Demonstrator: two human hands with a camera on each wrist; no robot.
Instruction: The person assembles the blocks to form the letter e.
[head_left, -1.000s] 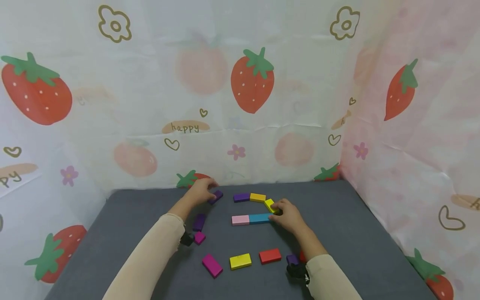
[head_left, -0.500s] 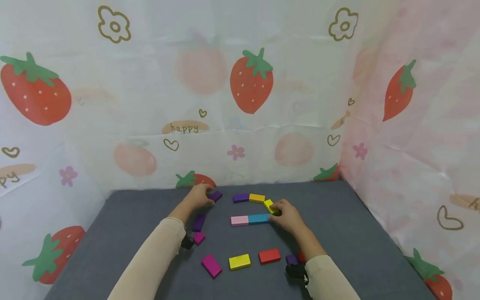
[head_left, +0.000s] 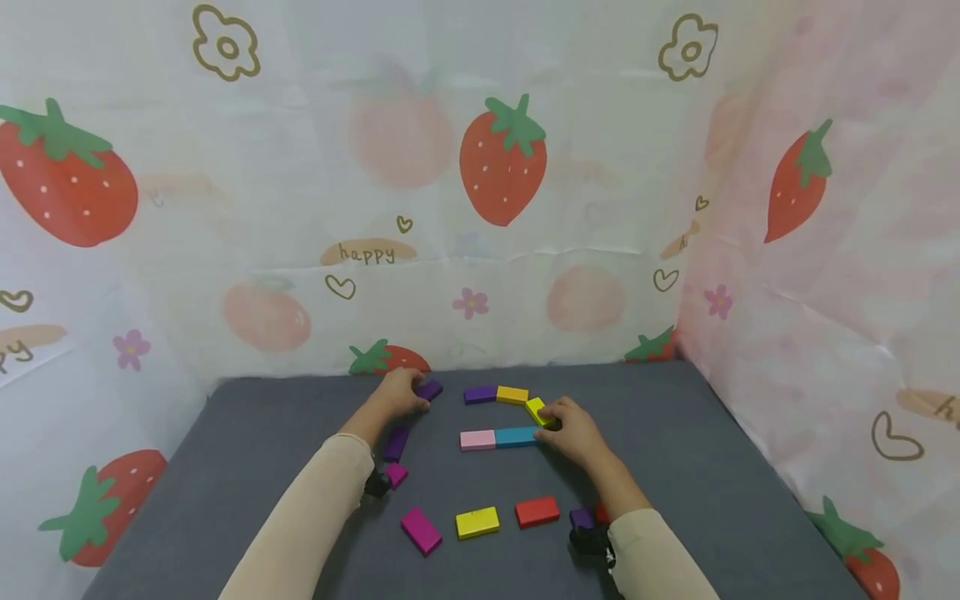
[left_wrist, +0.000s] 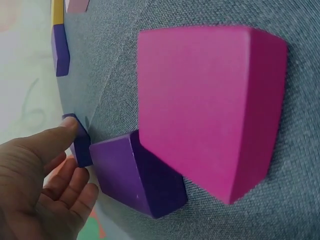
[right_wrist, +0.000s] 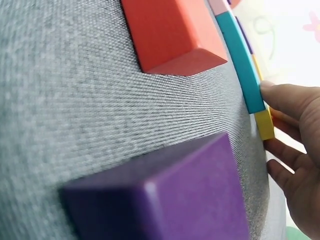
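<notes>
At the back of the grey cloth my left hand point(head_left: 393, 394) has its thumb and fingers around a tilted purple block point(head_left: 431, 390), which still lies on the cloth. Nearer to me are a second purple block point(left_wrist: 117, 172) and a small magenta block point(left_wrist: 195, 90). Toward the right, my right hand point(head_left: 577, 433) pinches a slanted yellow block point(head_left: 535, 408), partly hidden by the fingers. It sits beside an orange-yellow block point(head_left: 512, 395) and another purple one point(head_left: 480, 395). Just in front, a teal block point(head_left: 516, 437) adjoins a pink block point(head_left: 477, 440); my right thumb is near the teal end.
In the front row lie a magenta block point(head_left: 422, 532), a yellow block point(head_left: 477, 522), a red block point(head_left: 537, 512) and a purple block point(head_left: 581, 518). Another red piece is mostly behind my right wrist. A strawberry-printed sheet point(head_left: 504, 167) hangs behind the cloth.
My left hand has drawn slightly back and lower around the purple block, then stays there. The right hand and the other blocks keep their places; the head view shifts a little.
</notes>
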